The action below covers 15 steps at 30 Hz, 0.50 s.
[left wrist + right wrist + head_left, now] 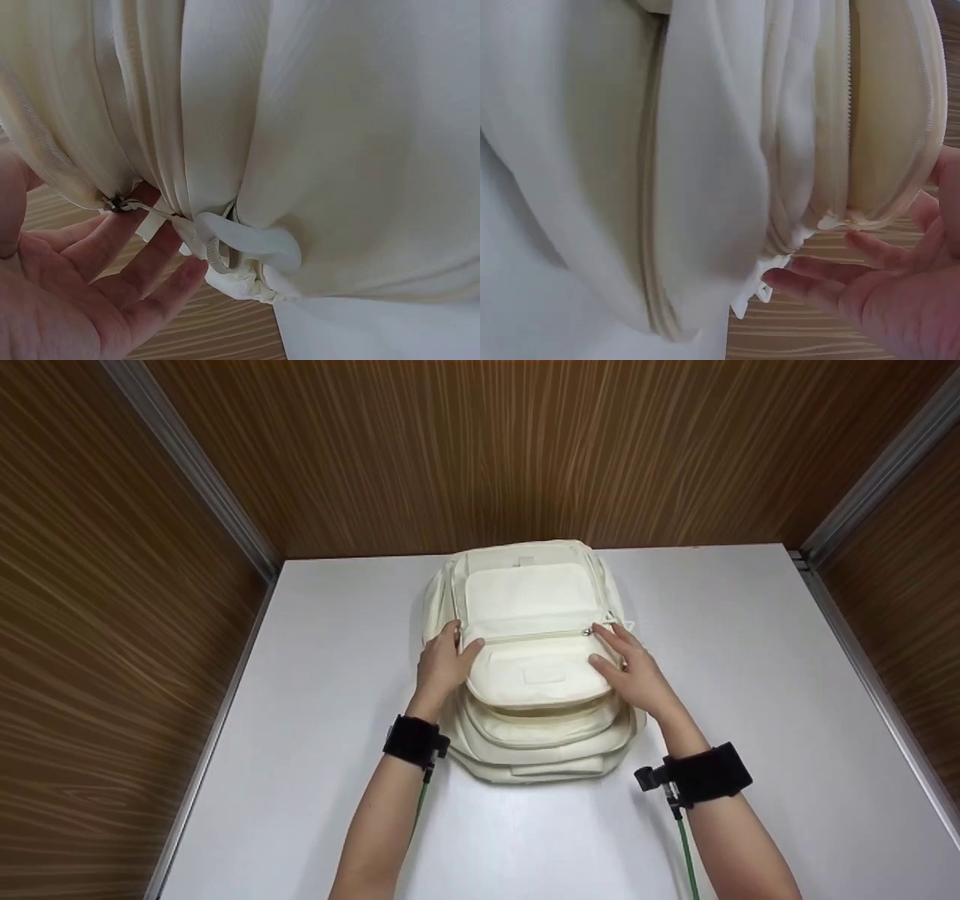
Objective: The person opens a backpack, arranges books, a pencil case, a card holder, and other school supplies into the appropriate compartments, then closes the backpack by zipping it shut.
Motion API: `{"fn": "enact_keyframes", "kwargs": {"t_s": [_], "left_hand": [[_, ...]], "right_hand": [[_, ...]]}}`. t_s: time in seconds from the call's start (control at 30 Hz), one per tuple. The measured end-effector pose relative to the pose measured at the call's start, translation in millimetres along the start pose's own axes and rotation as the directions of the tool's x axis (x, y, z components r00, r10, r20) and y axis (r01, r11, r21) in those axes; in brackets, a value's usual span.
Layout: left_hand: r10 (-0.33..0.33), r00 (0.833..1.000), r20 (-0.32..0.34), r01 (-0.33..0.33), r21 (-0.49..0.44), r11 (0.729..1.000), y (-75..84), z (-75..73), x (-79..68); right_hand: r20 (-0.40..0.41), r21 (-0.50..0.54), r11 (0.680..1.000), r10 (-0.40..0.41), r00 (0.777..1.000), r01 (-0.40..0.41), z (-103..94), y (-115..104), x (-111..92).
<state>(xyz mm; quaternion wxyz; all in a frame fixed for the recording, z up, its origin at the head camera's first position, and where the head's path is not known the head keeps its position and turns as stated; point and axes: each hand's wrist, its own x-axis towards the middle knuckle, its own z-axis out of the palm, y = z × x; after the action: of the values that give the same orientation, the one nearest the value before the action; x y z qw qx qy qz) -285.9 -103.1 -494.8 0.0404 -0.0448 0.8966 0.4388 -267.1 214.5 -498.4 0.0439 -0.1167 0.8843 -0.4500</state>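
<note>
A cream backpack lies on the white table, its front pocket flap folded toward me. A closed zipper with a metal pull crosses above the flap. My left hand rests along the bag's left side, thumb by the flap's edge. In the left wrist view its fingers extend loosely against the side near a strap loop. At the right edge, my right hand touches the flap with its thumb, and a fingertip is near the pull. An unzipped opening shows in the right wrist view.
The white table extends around the bag. Wood-grain panels stand behind and at both sides, with metal rails along them. Black wrist bands with green cables are on both forearms.
</note>
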Motion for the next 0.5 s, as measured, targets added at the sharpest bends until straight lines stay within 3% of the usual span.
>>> {"fn": "enact_keyframes", "kwargs": {"t_s": [0.4,0.5], "left_hand": [[0.028,1.000,-0.009,-0.028,0.019,0.999,0.0,-1.1,12.7],[0.031,0.999,-0.012,-0.030,0.016,0.999,-0.2,-0.6,13.6]], "right_hand": [[-0.011,-0.111,0.992,0.062,0.998,-0.063,20.1,-18,-7],[-0.062,-0.177,0.983,0.038,0.997,-0.049,22.9,-26,-8]]}}
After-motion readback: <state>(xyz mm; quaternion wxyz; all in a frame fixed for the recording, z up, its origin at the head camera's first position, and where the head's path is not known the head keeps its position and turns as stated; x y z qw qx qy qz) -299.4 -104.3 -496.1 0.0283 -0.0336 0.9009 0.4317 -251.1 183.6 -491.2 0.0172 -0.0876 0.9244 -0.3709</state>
